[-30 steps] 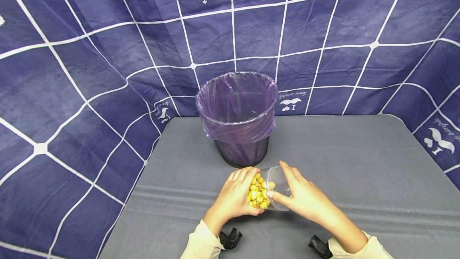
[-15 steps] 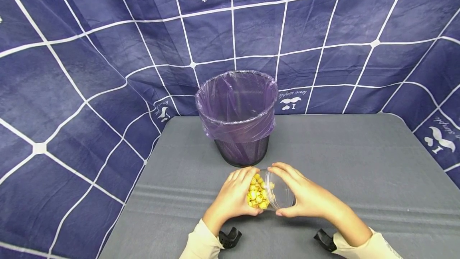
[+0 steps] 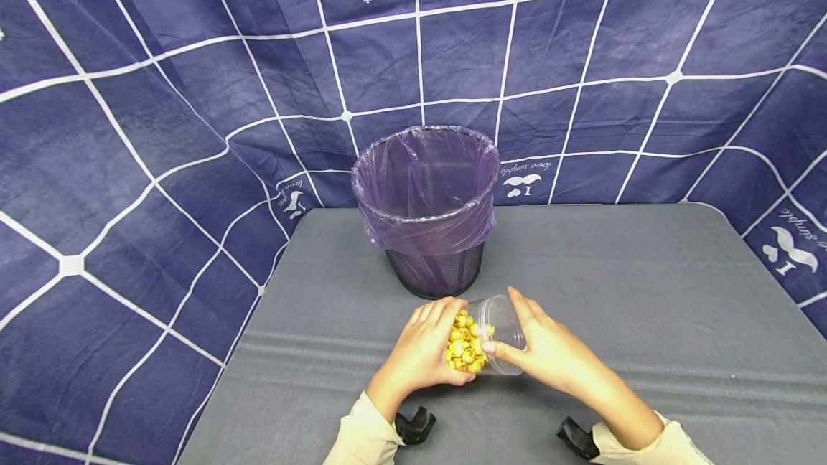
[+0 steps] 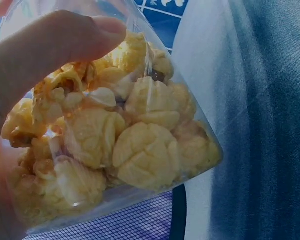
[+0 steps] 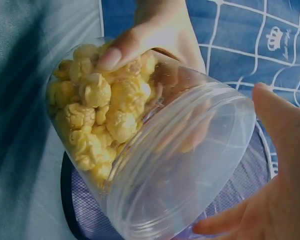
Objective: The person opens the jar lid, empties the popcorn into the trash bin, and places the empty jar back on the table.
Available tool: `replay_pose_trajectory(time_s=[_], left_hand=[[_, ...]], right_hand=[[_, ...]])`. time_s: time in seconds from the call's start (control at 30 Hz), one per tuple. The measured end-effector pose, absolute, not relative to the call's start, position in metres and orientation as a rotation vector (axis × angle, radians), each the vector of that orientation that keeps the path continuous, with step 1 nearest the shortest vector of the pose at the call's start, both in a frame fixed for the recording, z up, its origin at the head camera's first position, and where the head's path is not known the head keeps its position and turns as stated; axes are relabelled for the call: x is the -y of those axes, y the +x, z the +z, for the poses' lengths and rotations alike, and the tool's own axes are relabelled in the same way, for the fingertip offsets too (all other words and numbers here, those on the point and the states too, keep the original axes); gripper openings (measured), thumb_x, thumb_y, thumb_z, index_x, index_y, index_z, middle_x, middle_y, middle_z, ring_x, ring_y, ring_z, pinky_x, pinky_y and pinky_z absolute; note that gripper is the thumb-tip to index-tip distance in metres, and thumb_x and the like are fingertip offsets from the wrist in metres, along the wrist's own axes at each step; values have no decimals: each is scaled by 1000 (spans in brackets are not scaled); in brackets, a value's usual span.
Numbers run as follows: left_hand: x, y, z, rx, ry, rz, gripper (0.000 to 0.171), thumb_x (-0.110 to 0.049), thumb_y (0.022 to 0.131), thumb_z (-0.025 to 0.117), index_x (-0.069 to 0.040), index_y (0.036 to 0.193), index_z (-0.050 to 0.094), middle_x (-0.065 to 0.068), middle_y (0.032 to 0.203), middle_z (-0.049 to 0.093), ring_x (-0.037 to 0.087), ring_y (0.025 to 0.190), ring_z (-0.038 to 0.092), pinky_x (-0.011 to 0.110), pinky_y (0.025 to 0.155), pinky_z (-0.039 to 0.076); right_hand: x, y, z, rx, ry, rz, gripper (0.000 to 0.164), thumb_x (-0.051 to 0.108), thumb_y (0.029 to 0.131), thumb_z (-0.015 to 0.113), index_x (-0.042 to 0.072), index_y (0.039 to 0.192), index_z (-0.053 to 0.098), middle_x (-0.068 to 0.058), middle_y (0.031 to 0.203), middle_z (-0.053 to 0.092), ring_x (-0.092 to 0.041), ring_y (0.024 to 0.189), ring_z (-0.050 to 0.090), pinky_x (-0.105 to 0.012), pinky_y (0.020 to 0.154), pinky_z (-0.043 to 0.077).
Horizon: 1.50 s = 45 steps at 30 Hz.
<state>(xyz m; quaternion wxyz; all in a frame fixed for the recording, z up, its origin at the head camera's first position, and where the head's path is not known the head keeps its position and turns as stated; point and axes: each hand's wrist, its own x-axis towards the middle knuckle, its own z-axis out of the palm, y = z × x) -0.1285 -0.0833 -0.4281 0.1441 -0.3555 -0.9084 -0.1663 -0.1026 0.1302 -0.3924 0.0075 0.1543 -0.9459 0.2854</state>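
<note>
A clear plastic jar [image 3: 477, 308] of yellow popcorn [image 3: 466, 350] lies tilted on its side in front of the mesh bin in the head view. My left hand [image 3: 420, 350] grips its popcorn-filled end, the thumb pressed along the wall in the left wrist view. On the right, the jar's clear ridged lid [image 5: 190, 165] faces my right hand [image 3: 549, 350]. That hand's thumb and fingers span the lid at its rim. Popcorn is heaped toward the jar's base, and the lid end holds little of it.
A black mesh bin [image 3: 436, 271] with a purple bag liner [image 3: 426, 232] stands behind the hands. The grey table [image 3: 614, 271] runs to a blue, white-lined cloth [image 3: 581, 34] at back and sides. Black wrist mounts [image 3: 416, 426] hang under both sleeves.
My right hand turns back and forth at the lid: its thumb moved low half a second ago and is now raised again across the rim. The left hand keeps its grip almost unmoved.
</note>
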Motion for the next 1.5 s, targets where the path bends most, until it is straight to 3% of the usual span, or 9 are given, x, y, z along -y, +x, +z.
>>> replay_pose_trajectory(time_s=[0.33,0.53,0.8,1.0,1.3,1.5], left_hand=[[84,-129,-429,2619,-1022,-486,99,-52,44,79,-11,125,41,3,119,46,19,111,44,32,95,33],[85,-129,-430,2640,-1029,-506,99,-52,44,80,-11,126,40,2,120,47,19,112,44,33,95,34],[88,-130,-433,2668,-1008,-538,100,-53,46,79,-11,126,38,1,120,46,19,111,44,33,94,35],[88,-131,-434,2675,-991,-539,100,-55,46,78,-11,127,38,1,121,46,19,113,43,33,94,35],[87,-129,-434,2647,-984,-582,100,-56,46,77,-10,126,40,2,124,44,19,114,42,33,94,35],[87,-128,-436,2646,-969,-576,100,-56,46,77,-10,127,39,3,124,44,19,115,41,34,94,35]], right_hand=[[-132,-105,-398,2853,583,925,89,59,70,63,2,132,36,-18,121,46,-33,102,52,-48,83,44],[-139,-109,-400,2709,847,930,92,53,62,73,9,134,35,-9,127,41,-25,115,42,-45,91,39],[-149,-112,-395,2650,1002,867,99,42,55,79,19,138,31,-4,134,34,-23,119,35,-45,90,39],[-165,-116,-390,2666,897,834,99,44,57,80,18,138,31,-8,134,34,-27,119,34,-49,89,37],[-196,-126,-397,2819,432,626,97,49,60,76,5,135,32,-23,126,36,-50,107,37,-64,76,35],[-216,-137,-414,2943,225,611,100,54,61,73,-1,133,32,-30,124,34,-57,105,33,-68,75,31]])
